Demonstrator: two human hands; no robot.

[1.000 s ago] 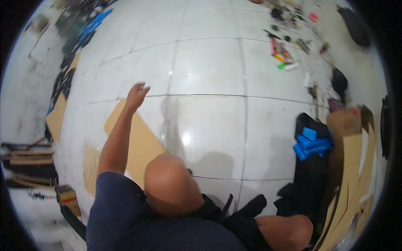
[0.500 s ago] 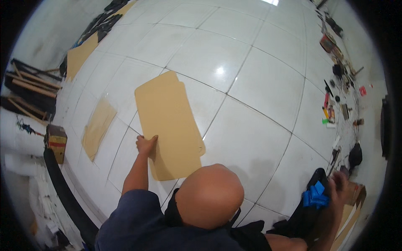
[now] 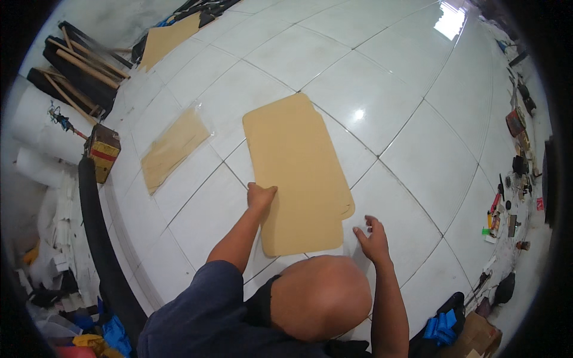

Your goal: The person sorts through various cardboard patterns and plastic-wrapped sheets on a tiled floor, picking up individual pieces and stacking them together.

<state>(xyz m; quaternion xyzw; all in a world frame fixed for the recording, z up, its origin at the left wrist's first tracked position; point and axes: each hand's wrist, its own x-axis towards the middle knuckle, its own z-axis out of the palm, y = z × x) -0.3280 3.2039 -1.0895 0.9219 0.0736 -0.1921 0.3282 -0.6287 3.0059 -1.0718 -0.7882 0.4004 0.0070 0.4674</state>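
Observation:
Two tan cardboard sheets with rounded corners lie overlapped and slightly offset on the white tiled floor. My left hand grips their left edge, the thumb on top; whether it holds one sheet or both I cannot tell. Just off the lower right corner of the sheets is my right hand, fingers apart and holding nothing. To the left, a clear plastic sleeve with a tan piece inside it lies flat on the tiles.
At the left are a yellow and red box, a long black roll and dark panels with wooden bars. Small tools line the right wall. A blue bundle and a brown carton are at the lower right.
My right hand has come from beside the blue bundle at the far right to the sheets' lower right corner. My left hand keeps its grip. The whole view has shifted.

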